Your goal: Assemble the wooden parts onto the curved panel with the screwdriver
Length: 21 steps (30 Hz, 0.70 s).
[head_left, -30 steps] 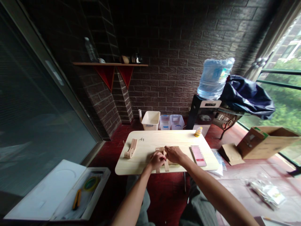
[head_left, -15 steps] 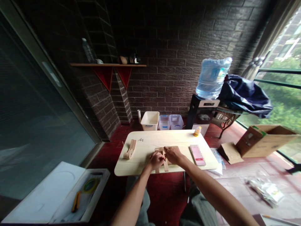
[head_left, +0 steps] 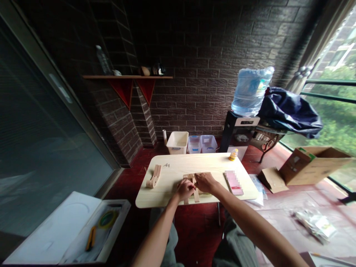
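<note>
On the pale table [head_left: 172,159], both hands work close together over an assembly of light wooden slats [head_left: 197,196]. My left hand [head_left: 185,189] is closed in a pinch beside the slats, with a small reddish bit at its fingertips, too small to name. My right hand [head_left: 206,182] has its fingers bent down onto the slats from the right and grips them. Much of the assembly is hidden under both hands. Further left lies a separate wooden piece [head_left: 154,176] with a rounded end.
Small dark parts [head_left: 166,165] lie at the back left of the table. A pink tray-like item [head_left: 234,183] lies to the right, a yellow-capped bottle [head_left: 233,155] behind it. An open white case [head_left: 94,230] stands on the left; plastic bins [head_left: 178,142] sit behind the table.
The fingers of my right hand have shifted slightly on the slats. My left hand holds nearly the same place; the other things have not moved.
</note>
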Available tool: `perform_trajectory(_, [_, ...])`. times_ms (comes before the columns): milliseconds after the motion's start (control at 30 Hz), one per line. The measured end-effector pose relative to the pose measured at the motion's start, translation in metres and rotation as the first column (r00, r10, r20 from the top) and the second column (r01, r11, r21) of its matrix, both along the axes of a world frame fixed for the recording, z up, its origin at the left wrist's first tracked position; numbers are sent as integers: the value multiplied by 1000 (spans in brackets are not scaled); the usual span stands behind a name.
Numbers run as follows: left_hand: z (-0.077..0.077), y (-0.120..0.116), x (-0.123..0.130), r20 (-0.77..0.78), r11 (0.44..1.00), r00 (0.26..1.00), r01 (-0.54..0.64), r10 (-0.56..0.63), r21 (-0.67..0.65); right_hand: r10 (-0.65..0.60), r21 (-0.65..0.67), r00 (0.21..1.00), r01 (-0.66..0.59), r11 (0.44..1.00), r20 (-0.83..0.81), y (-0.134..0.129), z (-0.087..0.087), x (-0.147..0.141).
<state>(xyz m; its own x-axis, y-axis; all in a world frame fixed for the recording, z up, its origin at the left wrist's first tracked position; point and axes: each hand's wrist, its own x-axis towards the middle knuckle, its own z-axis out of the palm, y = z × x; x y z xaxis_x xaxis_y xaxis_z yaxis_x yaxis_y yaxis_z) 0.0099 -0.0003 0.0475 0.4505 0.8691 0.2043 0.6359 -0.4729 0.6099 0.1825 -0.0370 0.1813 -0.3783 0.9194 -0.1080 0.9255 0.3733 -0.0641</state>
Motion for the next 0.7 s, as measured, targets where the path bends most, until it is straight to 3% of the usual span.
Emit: perform_trajectory(700, [1, -3, 0, 1, 998, 998, -59, 59, -3, -15, 2, 1000, 16, 1000, -5, 2, 0, -1])
